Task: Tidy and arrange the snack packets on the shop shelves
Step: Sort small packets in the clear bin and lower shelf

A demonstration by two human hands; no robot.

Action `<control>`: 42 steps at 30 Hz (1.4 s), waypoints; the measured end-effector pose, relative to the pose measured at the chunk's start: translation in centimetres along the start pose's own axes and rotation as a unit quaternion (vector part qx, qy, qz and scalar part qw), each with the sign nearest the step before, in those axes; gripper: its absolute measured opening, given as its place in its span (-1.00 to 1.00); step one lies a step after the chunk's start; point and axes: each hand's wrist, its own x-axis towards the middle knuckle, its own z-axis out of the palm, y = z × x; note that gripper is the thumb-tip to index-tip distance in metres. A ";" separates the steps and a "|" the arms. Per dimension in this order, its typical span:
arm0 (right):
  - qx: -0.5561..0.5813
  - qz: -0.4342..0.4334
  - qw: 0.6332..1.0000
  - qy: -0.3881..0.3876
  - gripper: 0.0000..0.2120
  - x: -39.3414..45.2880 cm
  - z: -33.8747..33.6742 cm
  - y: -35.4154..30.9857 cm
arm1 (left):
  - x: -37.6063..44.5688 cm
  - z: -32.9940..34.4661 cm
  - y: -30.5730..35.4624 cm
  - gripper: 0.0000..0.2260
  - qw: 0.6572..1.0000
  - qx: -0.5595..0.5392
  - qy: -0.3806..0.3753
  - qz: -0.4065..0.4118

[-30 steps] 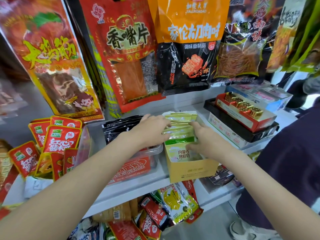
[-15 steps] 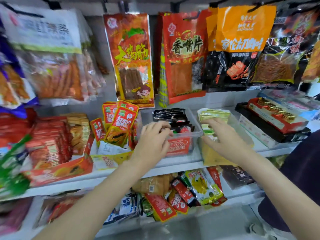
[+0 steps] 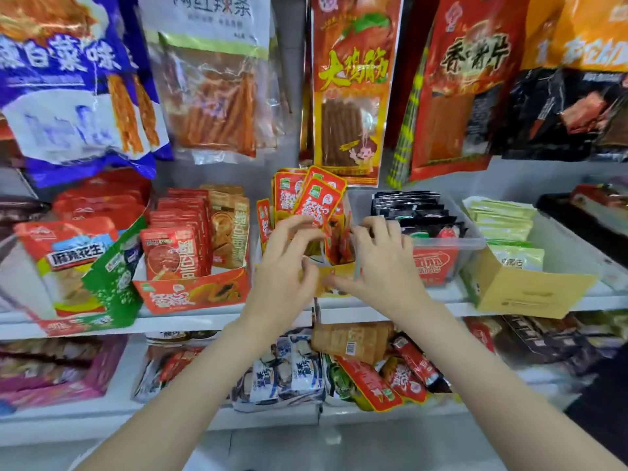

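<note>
Red snack packets (image 3: pixel 314 202) standing upright in small yellow display box (image 3: pixel 334 278) on middle shelf (image 3: pixel 204 319), long axes vertical, tops fanned and leaning right. Left hand (image 3: pixel 289 266) at left side of bunch, fingers curled loosely near packet faces; real grip or mere touch: cannot tell. Right hand (image 3: pixel 382 266) at right side, fingers curled at packet edges and box rim, thumb low near box front. Packets directly between both hands, equally near. Clear plastic tub (image 3: pixel 448 243) of black packets just right.
</note>
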 end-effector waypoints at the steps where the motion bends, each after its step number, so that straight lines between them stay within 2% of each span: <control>1: -0.032 0.014 0.999 0.007 -0.23 0.4 0.4 -0.6 | 0.7 -0.1 -0.4 -0.72 1.000 0.001 0.015 -0.014; 2: -0.057 0.026 0.998 0.017 -0.22 0.8 0.7 -1.1 | 1.3 -0.1 -1.0 -0.71 0.999 0.009 0.015 -0.035; 4: -0.085 0.044 0.994 0.052 -0.28 1.5 1.3 -1.6 | 2.0 0.0 -2.7 -0.68 0.995 0.042 -0.035 -0.088; 8: -0.058 0.051 0.993 0.089 -0.63 3.4 1.8 -1.7 | 2.2 0.2 -6.1 -0.64 0.970 0.144 -0.140 -0.134; 11: 0.105 0.104 0.987 0.062 -0.80 5.4 0.5 -0.4 | 2.9 0.1 -6.7 -0.61 0.951 0.171 -0.198 -0.167; 14: 0.230 0.125 0.959 0.110 -0.89 6.3 -1.2 1.0 | 3.2 0.2 -6.6 -0.67 0.931 0.193 -0.254 -0.178; 19: 0.282 0.082 0.943 0.155 -0.90 5.7 -1.9 0.6 | 3.2 -0.2 -6.5 -0.75 0.933 0.195 -0.249 -0.174; 22: 0.363 0.100 0.905 0.198 -0.94 5.4 -2.3 0.7 | 3.4 -1.1 -6.2 -0.79 0.938 0.146 -0.241 -0.201; 26: 0.411 0.130 0.856 0.287 -0.99 5.2 -3.7 1.8 | 4.3 -1.7 -6.1 -0.73 0.923 0.089 -0.284 -0.244; 28: 0.429 0.140 0.841 0.296 -0.97 5.0 -3.9 2.4 | 4.8 -1.6 -5.7 -0.69 0.917 0.091 -0.301 -0.244; 33: 0.442 0.136 0.841 0.281 -0.97 4.3 -3.7 3.1 | 6.3 0.1 -5.1 -0.64 0.904 0.077 -0.313 -0.283; 37: 0.454 0.137 0.836 0.275 -0.96 4.1 -3.6 3.6 | 6.8 2.3 -4.6 -0.75 0.871 0.097 -0.385 -0.290; 40: 0.450 0.128 0.841 0.272 -0.96 4.1 -3.4 3.8 | 6.8 2.7 -4.5 -0.69 0.891 0.048 -0.331 -0.307; 42: 0.445 0.121 0.844 0.274 -0.96 4.1 -3.4 3.9 | 6.7 1.9 -4.5 -0.73 0.914 0.017 -0.276 -0.298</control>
